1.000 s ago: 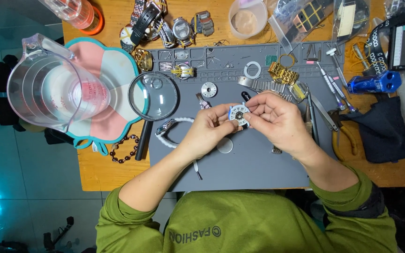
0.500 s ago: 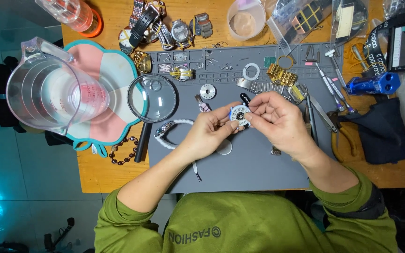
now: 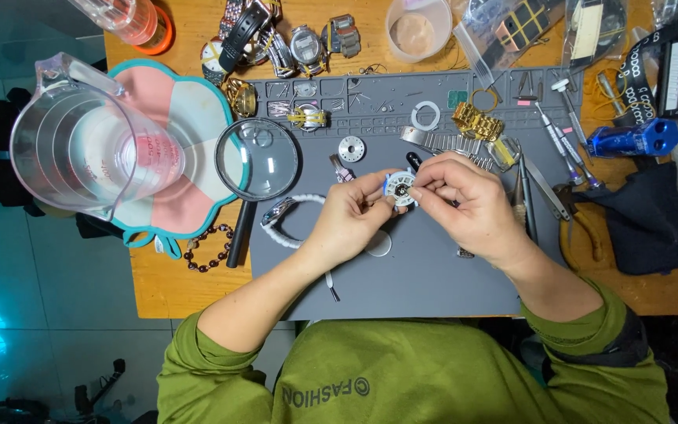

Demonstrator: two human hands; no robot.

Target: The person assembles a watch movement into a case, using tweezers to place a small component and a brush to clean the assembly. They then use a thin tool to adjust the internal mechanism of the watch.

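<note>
Fingers (image 3: 421, 182) of both hands pinch our small round watch part (image 3: 399, 188) above the grey mat (image 3: 433, 275). We judge fitting under way; next needs steady, fine alignment.

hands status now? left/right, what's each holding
Left hand: closed, fingertips pinching the small round watch part.
Right hand: closed, fingertips on the same watch part from the other side.

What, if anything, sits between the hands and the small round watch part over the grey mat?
Nothing visible does. The left hand and right hand both pinch the watch part directly at their fingertips, above the grey mat. The magnifier and white band lie off to the left.
</note>
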